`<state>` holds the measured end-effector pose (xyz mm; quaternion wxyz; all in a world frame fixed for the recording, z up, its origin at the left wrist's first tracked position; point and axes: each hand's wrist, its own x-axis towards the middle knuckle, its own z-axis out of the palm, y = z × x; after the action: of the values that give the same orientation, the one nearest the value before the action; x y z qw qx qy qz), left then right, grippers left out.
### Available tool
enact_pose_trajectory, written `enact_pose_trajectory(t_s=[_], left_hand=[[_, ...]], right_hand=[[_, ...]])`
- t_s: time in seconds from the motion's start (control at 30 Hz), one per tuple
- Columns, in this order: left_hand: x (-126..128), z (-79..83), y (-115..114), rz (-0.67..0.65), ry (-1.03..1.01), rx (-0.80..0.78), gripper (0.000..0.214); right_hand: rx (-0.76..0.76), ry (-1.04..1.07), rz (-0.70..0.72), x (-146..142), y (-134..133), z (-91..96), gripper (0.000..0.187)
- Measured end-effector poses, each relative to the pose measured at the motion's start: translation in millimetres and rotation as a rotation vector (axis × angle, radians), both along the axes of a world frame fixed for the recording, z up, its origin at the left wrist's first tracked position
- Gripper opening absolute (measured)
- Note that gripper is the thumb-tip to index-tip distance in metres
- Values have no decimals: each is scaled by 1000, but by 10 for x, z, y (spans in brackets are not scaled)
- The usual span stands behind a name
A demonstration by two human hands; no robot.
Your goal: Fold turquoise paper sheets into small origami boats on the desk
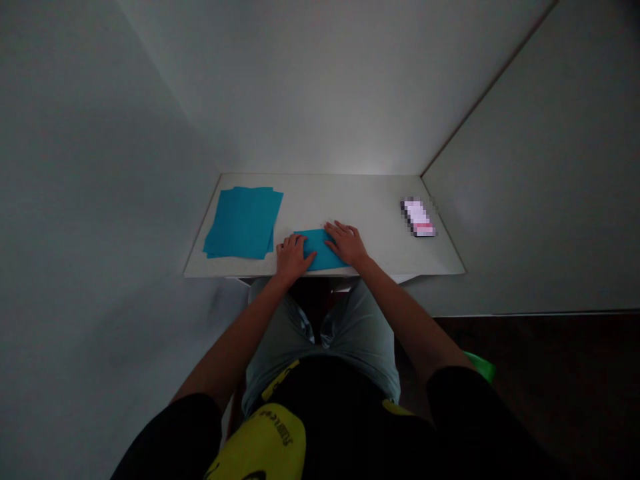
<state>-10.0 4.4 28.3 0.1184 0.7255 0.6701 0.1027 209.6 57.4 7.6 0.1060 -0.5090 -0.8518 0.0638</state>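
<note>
A blue sheet of paper, smaller in outline than the stacked ones, lies near the table's front edge; whether it is folded I cannot tell for sure. My left hand rests on its left end, with the thumb reaching over the paper and the fingers apart. On the right end lies my right hand, fingers stretched out flat and pointing up and to the left. Both hands press on the paper from above, and each covers part of it.
Several blue sheets lie in an uneven stack at the table's left. A phone, blurred out, lies at the right end of the white table. Walls border the table at the back, left and right. Something green stands low at the right.
</note>
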Motion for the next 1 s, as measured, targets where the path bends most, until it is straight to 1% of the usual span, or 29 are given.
enact_pose_trajectory(t_s=[0.1, 0.17, 0.23, 0.3, 0.37, 0.5, 0.57, 0.63, 0.67, 0.73, 0.8, 0.83, 0.9, 1.0], left_hand=[[-202, -21, 141, 38, -25, -12, 83], [-251, -52, 193, 43, -52, -20, 92], [-240, -81, 224, 46, -87, -20, 96], [-201, -100, 254, 52, -131, -12, 96], [-162, -107, 302, 62, -173, -15, 90], [-134, -91, 409, 98, -299, -25, 71], [-124, -84, 406, 40, -445, -23, 66], [-95, -93, 332, -101, -578, -23, 65], [-71, -106, 269, -187, -599, -24, 65], [-12, -148, 112, -351, -519, -21, 67], [49, -203, -44, -479, -346, 6, 72], [76, -230, -107, -522, -263, 30, 74], [118, -270, -188, -561, -149, 75, 78], [159, -289, -208, -530, -89, 96, 75]], right_hand=[[3, 9, 8, 132, -60, 34, 48], [-19, 1, 22, 241, -137, 31, 45], [-35, 1, 11, 337, -219, 8, 46], [-37, 6, -34, 400, -283, -22, 46], [-32, 12, -69, 426, -320, -45, 47], [-34, 27, -59, 423, -336, -50, 47], [-29, 36, -63, 421, -337, -49, 47], [-24, 46, -67, 424, -339, -59, 47], [-22, 51, -68, 428, -339, -68, 47], [-21, 60, -65, 438, -333, -89, 46], [-23, 69, -65, 447, -316, -98, 45], [-27, 73, -68, 449, -304, -94, 45], [-38, 75, -79, 440, -273, -68, 44], [-39, 36, -83, 372, -232, -3, 42]])
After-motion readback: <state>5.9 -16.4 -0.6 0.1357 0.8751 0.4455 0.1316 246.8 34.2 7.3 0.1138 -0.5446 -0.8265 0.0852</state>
